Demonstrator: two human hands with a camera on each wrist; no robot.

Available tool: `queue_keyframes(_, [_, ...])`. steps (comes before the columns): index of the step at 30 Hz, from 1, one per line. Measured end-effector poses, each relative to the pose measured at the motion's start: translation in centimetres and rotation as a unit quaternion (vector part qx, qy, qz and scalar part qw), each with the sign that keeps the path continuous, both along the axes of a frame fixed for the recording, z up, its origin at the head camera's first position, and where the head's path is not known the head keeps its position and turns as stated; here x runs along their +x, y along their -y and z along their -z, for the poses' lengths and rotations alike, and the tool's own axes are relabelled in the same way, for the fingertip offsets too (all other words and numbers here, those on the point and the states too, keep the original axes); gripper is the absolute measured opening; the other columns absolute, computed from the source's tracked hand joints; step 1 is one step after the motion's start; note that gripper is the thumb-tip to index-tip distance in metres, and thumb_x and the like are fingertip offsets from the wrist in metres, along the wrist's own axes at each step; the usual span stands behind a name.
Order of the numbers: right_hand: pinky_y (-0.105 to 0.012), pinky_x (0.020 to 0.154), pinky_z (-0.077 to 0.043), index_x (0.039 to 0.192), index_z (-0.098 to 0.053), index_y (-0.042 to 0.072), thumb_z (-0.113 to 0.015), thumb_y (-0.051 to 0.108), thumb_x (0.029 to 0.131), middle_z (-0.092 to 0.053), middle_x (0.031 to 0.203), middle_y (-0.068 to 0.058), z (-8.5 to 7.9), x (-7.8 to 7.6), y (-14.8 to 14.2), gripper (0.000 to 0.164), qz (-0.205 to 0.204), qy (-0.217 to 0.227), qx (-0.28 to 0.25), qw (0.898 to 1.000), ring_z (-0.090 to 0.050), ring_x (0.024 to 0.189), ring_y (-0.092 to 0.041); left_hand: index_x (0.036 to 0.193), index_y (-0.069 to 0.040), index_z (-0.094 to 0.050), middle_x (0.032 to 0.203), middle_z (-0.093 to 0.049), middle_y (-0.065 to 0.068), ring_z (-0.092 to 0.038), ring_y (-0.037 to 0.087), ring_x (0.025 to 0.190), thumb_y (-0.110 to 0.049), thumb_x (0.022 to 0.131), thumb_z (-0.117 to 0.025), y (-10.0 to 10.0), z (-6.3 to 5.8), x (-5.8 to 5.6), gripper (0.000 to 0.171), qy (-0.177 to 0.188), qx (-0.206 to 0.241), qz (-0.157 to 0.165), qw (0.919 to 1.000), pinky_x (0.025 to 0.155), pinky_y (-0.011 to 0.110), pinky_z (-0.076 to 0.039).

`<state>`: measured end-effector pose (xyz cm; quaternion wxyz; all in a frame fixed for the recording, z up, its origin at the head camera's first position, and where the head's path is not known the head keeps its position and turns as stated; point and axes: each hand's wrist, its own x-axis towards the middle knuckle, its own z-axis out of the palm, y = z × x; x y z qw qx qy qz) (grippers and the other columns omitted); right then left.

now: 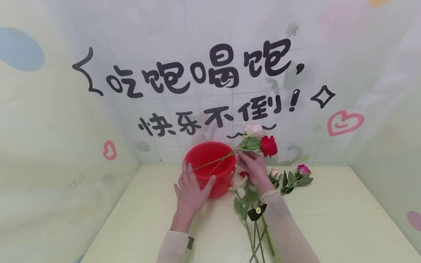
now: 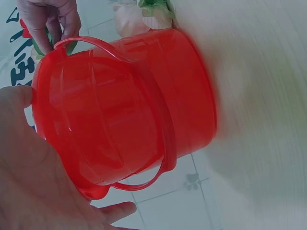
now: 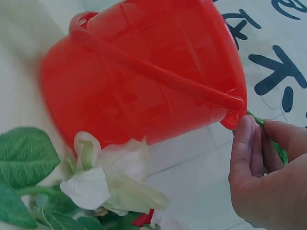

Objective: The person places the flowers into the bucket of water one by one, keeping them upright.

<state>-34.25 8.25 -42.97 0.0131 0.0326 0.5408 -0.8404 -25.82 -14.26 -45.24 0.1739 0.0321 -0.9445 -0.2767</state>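
Note:
A red plastic bucket (image 1: 223, 188) stands upright on the table near the back wall. My left hand (image 1: 190, 193) rests spread against its rim, with the thumb at the near side and straight fingers at the left. Over the bucket's right edge, my right hand (image 1: 254, 168) pinches the thin green stems of a red rose (image 1: 268, 146) and a pale pink rose (image 1: 253, 129). Their blooms point up and right, and the stem ends lean into the bucket. The right wrist view shows the fingertips on a stem (image 3: 254, 118) close beside the rim.
Right of the bucket, a white rose (image 1: 239, 182) lies among leafy stems that run toward the table's near edge. Farther right lie a peach rose (image 1: 275, 173) and a magenta rose (image 1: 303, 170). Printed cloth walls border the pale table (image 1: 335, 219).

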Motion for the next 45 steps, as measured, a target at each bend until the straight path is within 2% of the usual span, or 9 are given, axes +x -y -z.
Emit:
queue_keyframes(6, [-0.034, 0.09, -0.061, 0.131, -0.066, -0.004, -0.074, 0.016, 0.101, -0.072, 0.112, -0.018, 0.0, 0.1, 0.3, 0.036, 0.032, -0.041, 0.079, 0.996, -0.076, 0.092, -0.018, 0.168, -0.005, -0.014, 0.174, -0.011, 0.013, -0.034, 0.046, 0.148, -0.06, 0.09, -0.072, -0.1, 0.0, -0.1, 0.111, -0.001, 0.003, -0.001, 1.0, 0.113, 0.078, -0.029])
queue_keyframes(9, [-0.034, 0.09, -0.061, 0.129, -0.068, -0.003, -0.074, 0.016, 0.101, -0.073, 0.112, -0.018, -0.1, 0.0, 0.4, 0.035, 0.036, -0.039, 0.089, 0.995, -0.075, 0.092, -0.018, 0.167, -0.004, -0.016, 0.174, -0.012, 0.013, -0.034, 0.047, 0.147, -0.061, 0.09, -0.07, -0.1, 0.1, -0.2, 0.11, -0.009, 0.003, 0.0, 0.9999, 0.113, 0.079, -0.029])
queue_keyframes(16, [-0.032, 0.089, -0.061, 0.132, -0.066, -0.004, -0.075, 0.013, 0.1, -0.075, 0.101, -0.007, 0.0, -0.2, 0.2, 0.038, 0.011, -0.012, 0.05, 0.999, -0.075, 0.086, -0.013, 0.167, -0.004, -0.016, 0.174, -0.011, 0.013, -0.034, 0.048, 0.147, -0.063, 0.09, -0.069, 0.0, 0.8, -0.5, 0.111, -0.012, 0.004, 0.001, 0.9999, 0.112, 0.081, -0.028])
queue_keyframes(25, [-0.03, 0.09, -0.061, 0.139, -0.061, -0.007, -0.071, 0.01, 0.102, -0.077, 0.1, -0.005, 0.7, -0.1, 0.0, 0.042, -0.028, 0.018, -0.032, 0.999, -0.075, 0.089, -0.013, 0.169, -0.007, -0.012, 0.175, -0.008, 0.01, -0.031, 0.046, 0.149, -0.062, 0.09, -0.07, 0.2, 0.8, -0.5, 0.112, 0.01, 0.01, 0.001, 0.9999, 0.114, 0.079, -0.026])
queue_keyframes(34, [-0.03, 0.091, -0.061, 0.127, -0.068, -0.006, -0.069, 0.009, 0.103, -0.077, 0.096, -0.005, 1.2, 0.1, -0.1, 0.029, -0.033, 0.015, -0.045, 0.998, -0.075, 0.088, -0.013, 0.168, -0.007, -0.013, 0.174, -0.01, 0.011, -0.032, 0.046, 0.149, -0.061, 0.089, -0.072, 0.2, 0.6, -0.4, 0.112, 0.004, 0.01, 0.001, 0.9999, 0.114, 0.079, -0.027])
queue_keyframes(40, [-0.031, 0.095, -0.059, 0.131, -0.064, -0.004, -0.069, 0.011, 0.104, -0.076, 0.1, -0.003, 1.8, 0.6, 0.1, 0.032, -0.035, 0.012, -0.049, 0.998, -0.074, 0.092, -0.013, 0.168, -0.005, -0.013, 0.174, -0.009, 0.013, -0.032, 0.045, 0.149, -0.06, 0.089, -0.073, 0.0, 0.2, 0.1, 0.113, 0.007, 0.005, -0.003, 1.0, 0.114, 0.079, -0.028])
queue_keyframes(45, [-0.029, 0.093, -0.06, 0.126, -0.067, -0.002, -0.068, 0.01, 0.104, -0.076, 0.1, -0.004, 2.3, 0.8, 0.2, 0.025, -0.032, 0.004, -0.06, 0.998, -0.074, 0.094, -0.013, 0.168, -0.005, -0.013, 0.175, -0.008, 0.012, -0.031, 0.045, 0.149, -0.061, 0.09, -0.072, 0.0, -0.1, 0.2, 0.112, 0.009, 0.005, -0.002, 0.9999, 0.115, 0.078, -0.027])
